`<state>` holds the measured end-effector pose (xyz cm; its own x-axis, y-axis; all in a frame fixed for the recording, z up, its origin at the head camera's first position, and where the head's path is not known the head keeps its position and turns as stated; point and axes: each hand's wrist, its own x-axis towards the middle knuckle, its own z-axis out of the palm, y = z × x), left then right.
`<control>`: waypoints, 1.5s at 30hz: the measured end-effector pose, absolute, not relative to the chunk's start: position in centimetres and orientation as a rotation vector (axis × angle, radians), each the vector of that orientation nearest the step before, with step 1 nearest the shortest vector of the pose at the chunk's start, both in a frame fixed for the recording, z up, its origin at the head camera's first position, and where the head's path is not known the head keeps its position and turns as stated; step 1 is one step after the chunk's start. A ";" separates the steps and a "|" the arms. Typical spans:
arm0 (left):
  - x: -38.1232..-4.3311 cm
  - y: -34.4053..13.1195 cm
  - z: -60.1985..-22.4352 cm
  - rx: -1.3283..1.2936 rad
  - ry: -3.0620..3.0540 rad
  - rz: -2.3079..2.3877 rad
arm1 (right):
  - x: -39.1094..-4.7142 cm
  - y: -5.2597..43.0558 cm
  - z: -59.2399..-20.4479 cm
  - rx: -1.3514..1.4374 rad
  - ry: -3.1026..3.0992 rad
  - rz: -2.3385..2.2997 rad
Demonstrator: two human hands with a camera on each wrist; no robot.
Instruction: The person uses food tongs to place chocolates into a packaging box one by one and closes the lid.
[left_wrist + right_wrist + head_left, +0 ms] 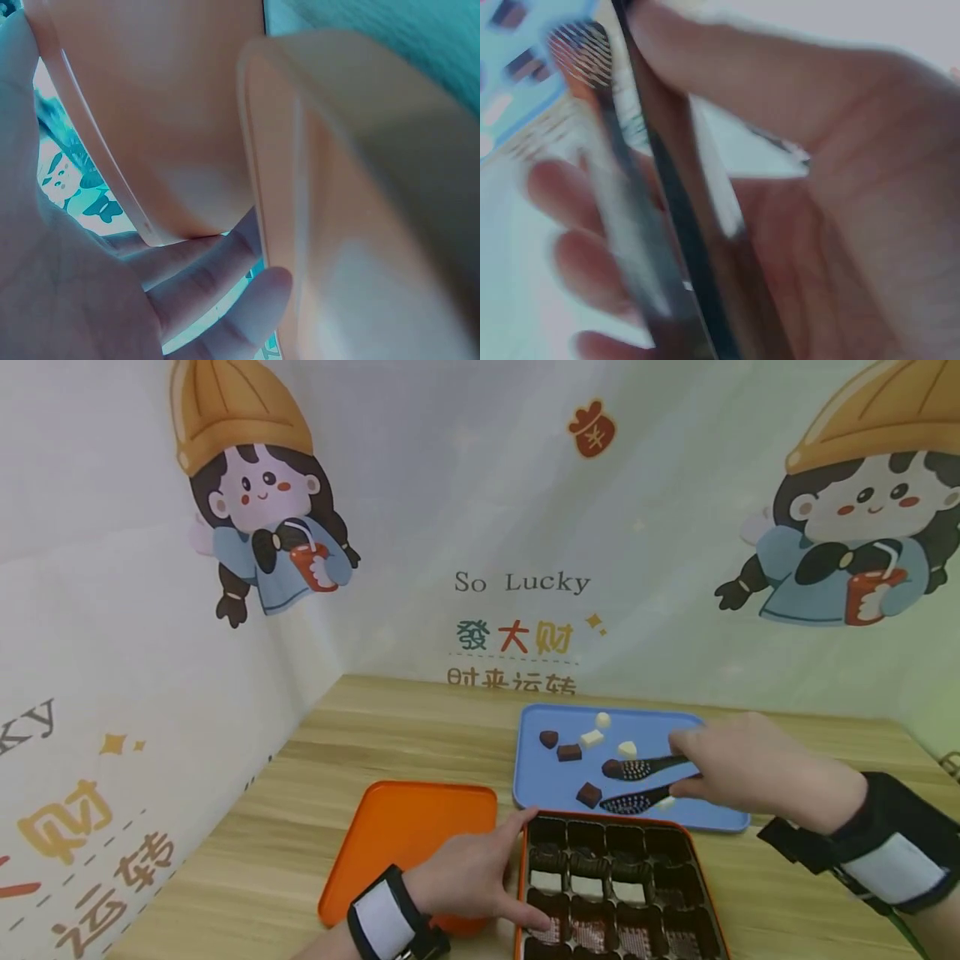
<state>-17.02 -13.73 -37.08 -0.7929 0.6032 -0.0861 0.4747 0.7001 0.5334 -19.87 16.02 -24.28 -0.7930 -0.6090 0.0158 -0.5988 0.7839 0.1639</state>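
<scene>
My right hand (742,768) holds a pair of black tongs (637,768) over the blue tray (528,777), their two dotted tips spread apart. A round dark chocolate (612,768) is at the end of the upper tip, and a square dark chocolate (589,794) lies just left of the lower one. In the right wrist view the tongs (682,195) run between thumb and fingers. My left hand (472,877) grips the left side of an orange-rimmed box (697,860), thumb over the rim and fingers outside. White pieces (587,887) sit in three compartments of its brown insert.
An orange lid (427,827) lies left of the box, partly under my left hand. More chocolates, dark (569,752) and white (592,738), are scattered on the blue tray behind the box. A printed cloth (525,527) hangs behind the wooden table (405,727).
</scene>
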 end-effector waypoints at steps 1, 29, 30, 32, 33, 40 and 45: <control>-17.0 -13.8 -37.1 0.854 2.653 0.731 | -20.7 16.1 -24.5 0.964 -2.881 -0.223; -16.8 -13.4 -37.3 0.823 2.600 0.787 | -32.5 16.4 -31.7 0.939 -2.836 -0.189; -16.8 -13.4 -37.3 0.825 2.601 0.782 | -32.5 16.5 -31.7 0.941 -2.843 -0.188; -16.9 -13.4 -37.2 0.828 2.605 0.772 | -32.6 16.5 -31.7 0.944 -2.852 -0.203; -17.0 -13.4 -37.3 0.829 2.606 0.769 | -32.6 16.5 -31.8 0.945 -2.856 -0.213; -17.0 -13.6 -37.0 0.822 2.601 0.777 | -32.6 15.8 -31.5 0.972 -2.845 -0.229; -17.1 -13.7 -36.8 0.827 2.613 0.766 | -32.6 15.2 -31.4 0.987 -2.821 -0.218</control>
